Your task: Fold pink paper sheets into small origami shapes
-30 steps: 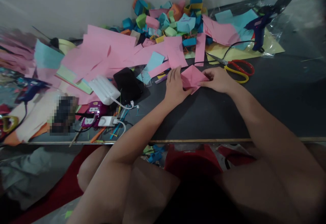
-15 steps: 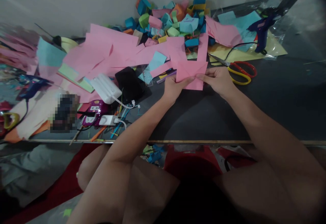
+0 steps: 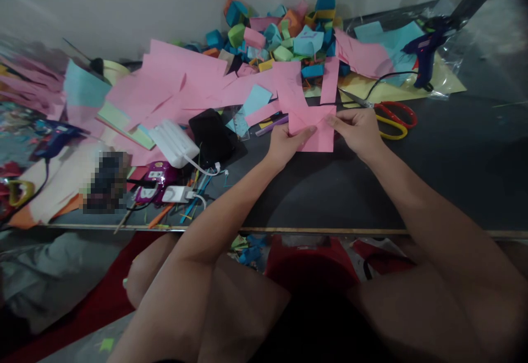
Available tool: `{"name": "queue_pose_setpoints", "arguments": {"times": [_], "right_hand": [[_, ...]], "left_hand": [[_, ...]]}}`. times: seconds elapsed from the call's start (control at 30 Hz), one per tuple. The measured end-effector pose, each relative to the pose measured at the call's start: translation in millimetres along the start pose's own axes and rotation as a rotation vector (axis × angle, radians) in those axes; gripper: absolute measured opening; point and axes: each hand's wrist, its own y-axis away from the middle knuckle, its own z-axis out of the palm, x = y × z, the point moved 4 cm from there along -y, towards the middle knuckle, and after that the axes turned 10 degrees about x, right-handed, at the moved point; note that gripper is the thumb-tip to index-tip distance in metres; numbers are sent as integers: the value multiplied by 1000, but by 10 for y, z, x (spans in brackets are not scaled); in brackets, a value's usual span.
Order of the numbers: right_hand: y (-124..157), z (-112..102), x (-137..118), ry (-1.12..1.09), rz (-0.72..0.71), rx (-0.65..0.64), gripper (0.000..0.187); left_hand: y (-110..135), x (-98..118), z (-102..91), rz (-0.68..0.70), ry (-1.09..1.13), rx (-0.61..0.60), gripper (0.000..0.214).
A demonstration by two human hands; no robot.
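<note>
A creased piece of pink paper [image 3: 317,138] is held up between my two hands above the dark table. My left hand [image 3: 285,142] grips its left side, thumb lying across the front. At the upper right edge, my right hand [image 3: 358,127] pinches the paper between thumb and fingers. Just behind it lie a larger pink sheet [image 3: 290,83] and a pink strip [image 3: 329,81]. Red-and-yellow handled scissors [image 3: 391,118] rest right beside my right hand. A purple pen [image 3: 271,125] lies left of my left hand.
Small folded paper boxes [image 3: 284,36] are heaped along the wall. A blue glue gun [image 3: 427,58] sits at right on plastic, another glue gun [image 3: 58,135] at left. A black phone [image 3: 212,135], white power bank [image 3: 174,143] and cables lie left. Someone's leg [image 3: 61,275] shows lower left.
My right hand's thumb has shifted from the paper's middle to its upper right edge. The folded flaps look more opened, and the paper sits slightly lower in view.
</note>
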Motion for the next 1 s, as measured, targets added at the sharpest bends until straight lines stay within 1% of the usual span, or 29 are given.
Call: {"name": "queue_pose_setpoints", "arguments": {"times": [0.1, 0.2, 0.33, 0.57, 0.67, 0.73, 0.83, 0.93, 1.0], "right_hand": [[-4, -13, -4, 16, -19, 14, 49], [7, -17, 14, 42, -10, 9, 48], [31, -16, 36, 42, 14, 9, 46], [73, -14, -64, 77, -4, 38, 45], [70, -3, -112, 71, -10, -5, 48], [68, 8, -129, 88, -1, -79, 51], [67, 10, -135, 172, 8, -173, 57], [57, -13, -128, 216, 3, -176, 63], [49, -23, -116, 190, 20, -180, 62]], "left_hand": [[-1, 4, 7, 45, 24, -5, 40], [0, 23, 8, 89, 33, 1, 37], [10, 42, 3, 94, -14, 9, 34], [42, 59, 7, 152, -88, -16, 32], [35, 61, -5, 176, -107, -15, 35], [25, 57, -22, 173, -126, 7, 37], [18, 61, -38, 180, -138, 26, 38], [9, 69, -38, 186, -132, 24, 39], [-5, 66, -45, 179, -132, 37, 39]]}}
